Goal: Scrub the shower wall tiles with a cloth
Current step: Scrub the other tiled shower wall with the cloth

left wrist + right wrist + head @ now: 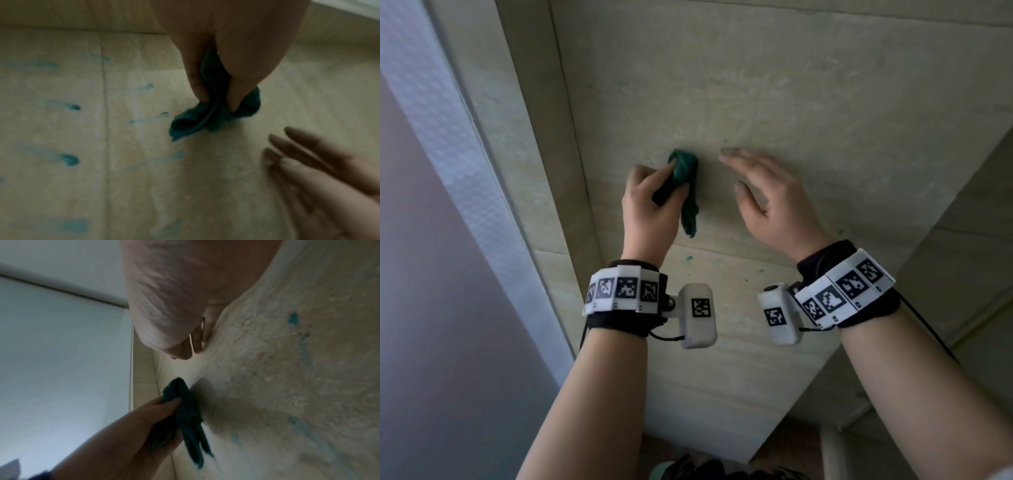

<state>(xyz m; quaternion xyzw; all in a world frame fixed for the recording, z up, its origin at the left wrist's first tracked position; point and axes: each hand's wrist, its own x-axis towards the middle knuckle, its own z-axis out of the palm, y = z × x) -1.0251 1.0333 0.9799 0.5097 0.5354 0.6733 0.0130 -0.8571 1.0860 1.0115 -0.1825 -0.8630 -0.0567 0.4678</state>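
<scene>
Your left hand (650,205) grips the green cloth (686,185) against the wall tiles (774,85); your right hand (767,195) rests beside it, fingers (732,152) straight.

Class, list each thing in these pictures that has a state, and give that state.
Green cloth: bunched, pressed to the wall.
Left hand: grips the cloth.
Right hand: open, holds nothing.
Wall tiles: streaked with teal marks.

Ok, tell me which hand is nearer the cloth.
Left. The left hand grips the cloth against the tiles; the right hand is beside it, apart, fingers open.
</scene>
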